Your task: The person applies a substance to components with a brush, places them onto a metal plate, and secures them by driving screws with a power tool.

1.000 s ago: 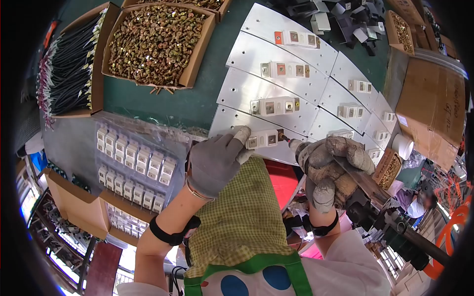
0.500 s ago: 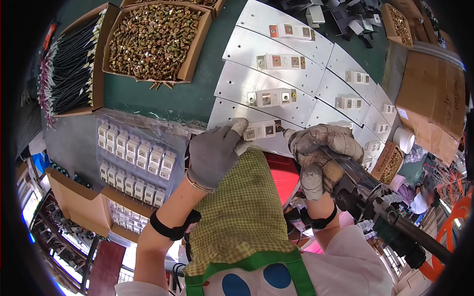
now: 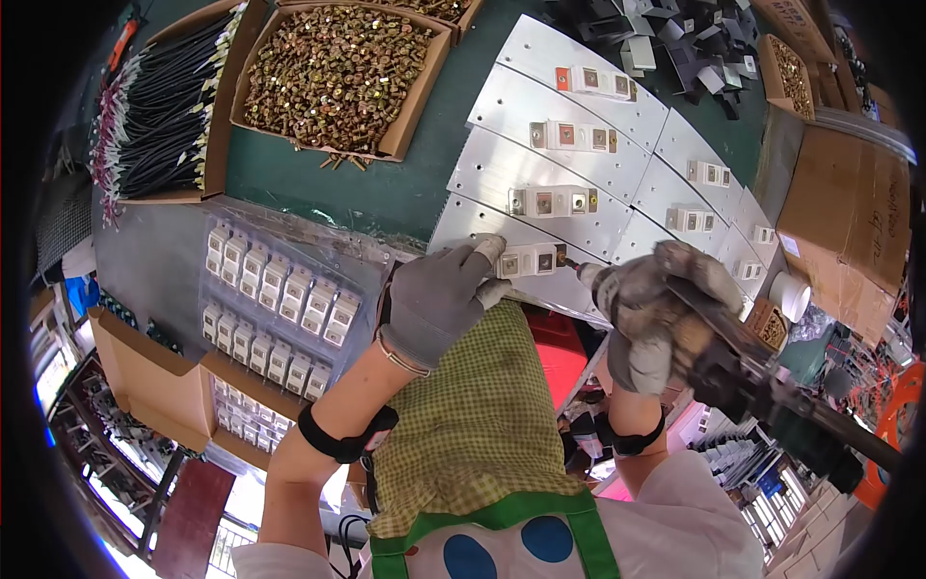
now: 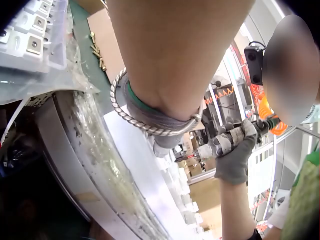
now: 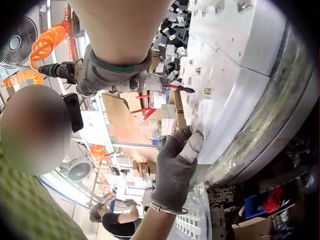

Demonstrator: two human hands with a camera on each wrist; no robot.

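In the head view my gloved left hand (image 3: 439, 294) pinches the left end of a white module (image 3: 529, 261) with square metal terminals, thumb on one side and forefinger on the other. The module sits on the nearest silver metal plate (image 3: 473, 224). My gloved right hand (image 3: 656, 309), blurred, grips a power screwdriver (image 3: 772, 394). Its bit points at the module's dark right end. From the right wrist, the red-and-black bit (image 5: 182, 88) stands just short of a brassy terminal (image 5: 207, 91). The left hand's fingertips are mostly hidden in the left wrist view.
Overlapping metal plates carry more white modules (image 3: 555, 201). A carton of brassy screws (image 3: 410, 125) and a box of black cables (image 3: 164, 116) stand at the back left. A plastic tray (image 3: 280, 289) of modules lies left. A carton (image 3: 839, 222) stands right.
The screwdriver's bit went in against the module's right end half a second ago and has since drawn back slightly to the right. The left hand keeps its pinch. The head view has shifted.
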